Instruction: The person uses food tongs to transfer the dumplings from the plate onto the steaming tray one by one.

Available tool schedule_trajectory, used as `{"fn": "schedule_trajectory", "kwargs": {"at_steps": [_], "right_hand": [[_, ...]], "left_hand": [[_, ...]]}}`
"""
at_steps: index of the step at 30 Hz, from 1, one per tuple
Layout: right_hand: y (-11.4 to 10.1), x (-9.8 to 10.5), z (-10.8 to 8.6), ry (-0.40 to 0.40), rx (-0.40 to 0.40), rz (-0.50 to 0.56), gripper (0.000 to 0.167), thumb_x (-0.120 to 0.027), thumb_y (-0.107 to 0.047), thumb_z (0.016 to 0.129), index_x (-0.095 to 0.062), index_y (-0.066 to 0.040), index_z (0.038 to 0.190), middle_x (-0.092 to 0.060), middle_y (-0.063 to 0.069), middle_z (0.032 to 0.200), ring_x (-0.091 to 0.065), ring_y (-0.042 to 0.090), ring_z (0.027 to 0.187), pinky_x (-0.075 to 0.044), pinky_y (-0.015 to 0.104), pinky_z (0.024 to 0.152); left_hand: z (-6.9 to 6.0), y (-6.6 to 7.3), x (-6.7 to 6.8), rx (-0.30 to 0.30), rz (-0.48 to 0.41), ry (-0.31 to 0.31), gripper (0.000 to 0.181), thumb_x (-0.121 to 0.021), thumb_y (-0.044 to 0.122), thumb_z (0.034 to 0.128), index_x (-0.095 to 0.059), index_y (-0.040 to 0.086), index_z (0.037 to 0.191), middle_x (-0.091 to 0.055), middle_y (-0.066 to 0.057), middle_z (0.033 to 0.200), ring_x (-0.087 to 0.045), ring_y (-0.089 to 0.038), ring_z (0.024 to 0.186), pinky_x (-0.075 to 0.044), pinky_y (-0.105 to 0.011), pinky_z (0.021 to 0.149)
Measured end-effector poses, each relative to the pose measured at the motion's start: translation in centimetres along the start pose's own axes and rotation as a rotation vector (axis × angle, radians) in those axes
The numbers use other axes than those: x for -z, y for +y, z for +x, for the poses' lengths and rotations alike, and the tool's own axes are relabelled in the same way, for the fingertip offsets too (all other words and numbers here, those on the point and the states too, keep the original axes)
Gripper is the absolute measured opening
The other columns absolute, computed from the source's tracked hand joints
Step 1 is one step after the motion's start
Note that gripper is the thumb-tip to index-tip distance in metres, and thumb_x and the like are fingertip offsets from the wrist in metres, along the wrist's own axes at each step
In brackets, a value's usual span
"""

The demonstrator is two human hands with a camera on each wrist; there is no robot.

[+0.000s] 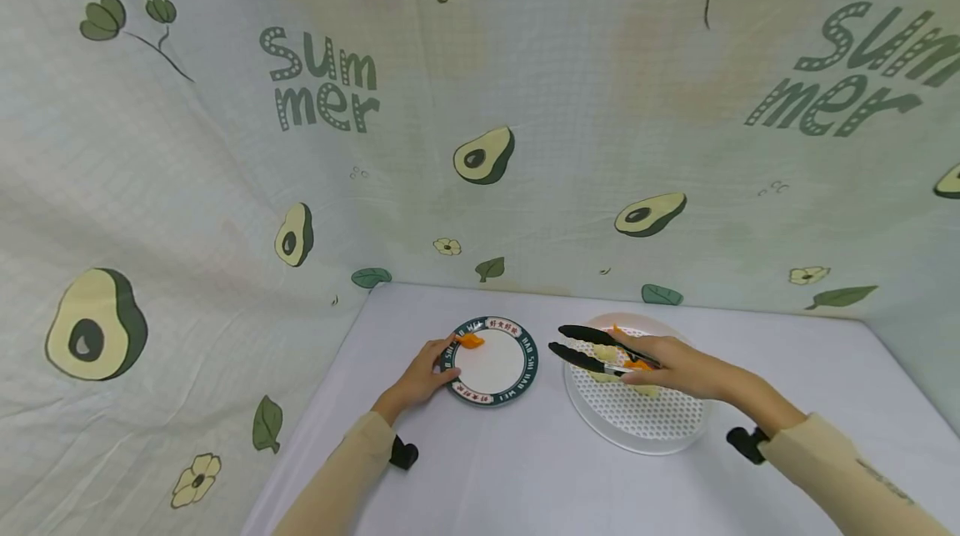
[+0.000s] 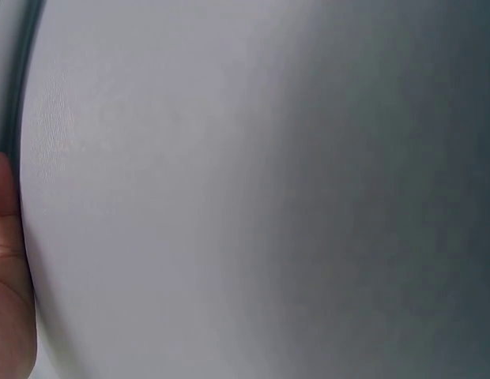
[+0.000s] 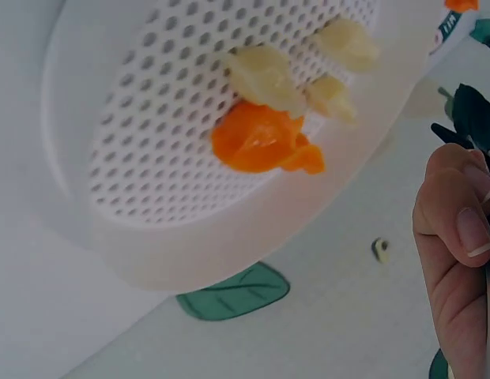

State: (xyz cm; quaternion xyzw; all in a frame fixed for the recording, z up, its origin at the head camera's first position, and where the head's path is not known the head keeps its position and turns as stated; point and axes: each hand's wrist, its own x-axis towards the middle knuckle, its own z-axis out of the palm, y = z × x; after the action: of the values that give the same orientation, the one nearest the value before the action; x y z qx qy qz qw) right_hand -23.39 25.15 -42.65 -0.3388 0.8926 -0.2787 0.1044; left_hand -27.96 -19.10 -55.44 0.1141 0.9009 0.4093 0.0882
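Note:
My left hand (image 1: 423, 371) grips the left rim of a round plate (image 1: 489, 373), white with a dark green lettered border. One orange dumpling (image 1: 470, 341) lies on the plate near its upper left rim. In my right hand (image 1: 678, 367) is a pair of tongs (image 1: 579, 357) with black tips. The tongs' arms stand apart, pointing left above a round white perforated steamer tray (image 1: 645, 419), with nothing visible between the tips. On that tray, pale yellow dumplings (image 3: 265, 77) sit beside an orange dumpling (image 3: 257, 138). The left wrist view shows little beyond part of the left hand (image 2: 9, 260) at a curved edge.
A pale cloth covers the table (image 1: 517, 469). Behind and to the left hangs a light curtain (image 1: 555, 86) printed with avocados, leaves and lettering. The plate and the steamer tray stand apart, side by side. Dark wrist mounts (image 1: 403, 454) sit on both forearms.

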Motion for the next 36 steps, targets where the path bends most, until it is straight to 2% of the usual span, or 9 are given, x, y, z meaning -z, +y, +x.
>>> {"fn": "schedule_trajectory", "kwargs": {"at_steps": [1,3,5,12,16,19,26,32,36], "right_hand": [[-0.2,-0.3,0.8,0.000,0.012,-0.018,0.074,-0.066,-0.037,0.096,-0.038,0.007,0.149,-0.055,0.023,0.138,-0.059,0.025,0.099,-0.052,0.038,0.087],[-0.4,-0.9,2.4,-0.016,0.025,-0.032,0.075,-0.065,-0.040,0.096,-0.038,0.005,0.149,-0.053,0.021,0.141,-0.059,0.022,0.100,-0.051,0.036,0.088],[-0.6,-1.5,4.0,-0.034,0.029,-0.036,0.075,-0.065,-0.042,0.096,-0.038,0.004,0.150,-0.047,0.019,0.148,-0.058,0.026,0.111,-0.051,0.042,0.094],[-1.6,-3.3,9.2,-0.117,-0.017,-0.053,0.079,-0.065,-0.046,0.095,-0.035,-0.001,0.153,-0.047,0.020,0.147,-0.053,0.037,0.126,-0.048,0.050,0.102],[-1.9,-4.5,11.3,-0.139,-0.054,-0.067,0.075,-0.067,-0.039,0.096,-0.035,-0.003,0.154,-0.048,0.022,0.146,-0.047,0.041,0.132,-0.041,0.054,0.108],[-2.0,-5.3,12.5,-0.153,-0.060,-0.050,0.073,-0.068,-0.032,0.096,-0.035,-0.001,0.153,-0.048,0.025,0.145,-0.048,0.042,0.130,-0.040,0.056,0.107],[-2.0,-6.5,14.3,-0.168,-0.087,-0.038,0.071,-0.068,-0.031,0.096,-0.036,-0.003,0.153,-0.047,0.026,0.146,-0.044,0.042,0.134,-0.037,0.054,0.111],[-2.1,-7.2,15.2,-0.203,-0.088,-0.050,0.068,-0.067,-0.029,0.097,-0.038,-0.003,0.153,-0.049,0.025,0.144,-0.045,0.041,0.134,-0.037,0.052,0.111],[-2.2,-7.4,15.5,-0.209,-0.085,-0.055,0.066,-0.066,-0.028,0.097,-0.040,-0.002,0.151,-0.050,0.026,0.143,-0.047,0.040,0.132,-0.038,0.051,0.110]], "left_hand": [[0.0,0.0,0.0,0.000,-0.001,-0.001,0.070,-0.068,0.024,0.0967,-0.033,0.011,0.156,-0.039,-0.020,0.149,-0.039,-0.039,0.137,-0.031,-0.052,0.115],[0.1,-0.1,0.0,-0.007,0.000,-0.001,0.071,-0.068,0.023,0.0968,-0.032,0.010,0.156,-0.039,-0.020,0.149,-0.040,-0.039,0.136,-0.032,-0.053,0.114],[0.2,-0.1,0.0,-0.016,0.005,0.000,0.070,-0.067,0.022,0.0970,-0.032,0.010,0.157,-0.039,-0.020,0.149,-0.039,-0.039,0.137,-0.032,-0.053,0.114],[0.4,0.2,0.3,-0.025,0.013,-0.004,0.071,-0.067,0.023,0.0970,-0.031,0.011,0.157,-0.038,-0.020,0.150,-0.039,-0.038,0.138,-0.031,-0.052,0.115],[0.3,0.2,0.2,-0.010,0.004,-0.007,0.071,-0.068,0.023,0.0964,-0.032,0.012,0.157,-0.038,-0.020,0.151,-0.038,-0.039,0.138,-0.030,-0.052,0.115],[0.2,0.1,0.2,-0.006,0.006,-0.004,0.070,-0.068,0.024,0.0965,-0.033,0.011,0.156,-0.038,-0.020,0.150,-0.039,-0.039,0.137,-0.030,-0.053,0.115],[0.3,0.1,0.1,0.009,-0.002,-0.013,0.072,-0.068,0.024,0.0964,-0.032,0.013,0.157,-0.037,-0.018,0.151,-0.039,-0.037,0.138,-0.029,-0.052,0.116],[0.4,-0.2,0.0,-0.022,0.007,-0.013,0.072,-0.067,0.025,0.0968,-0.031,0.011,0.157,-0.038,-0.019,0.150,-0.041,-0.037,0.135,-0.032,-0.052,0.115],[0.4,-0.3,0.1,-0.012,0.012,-0.011,0.071,-0.067,0.025,0.0972,-0.031,0.012,0.157,-0.038,-0.018,0.151,-0.044,-0.035,0.131,-0.035,-0.051,0.113]]}}
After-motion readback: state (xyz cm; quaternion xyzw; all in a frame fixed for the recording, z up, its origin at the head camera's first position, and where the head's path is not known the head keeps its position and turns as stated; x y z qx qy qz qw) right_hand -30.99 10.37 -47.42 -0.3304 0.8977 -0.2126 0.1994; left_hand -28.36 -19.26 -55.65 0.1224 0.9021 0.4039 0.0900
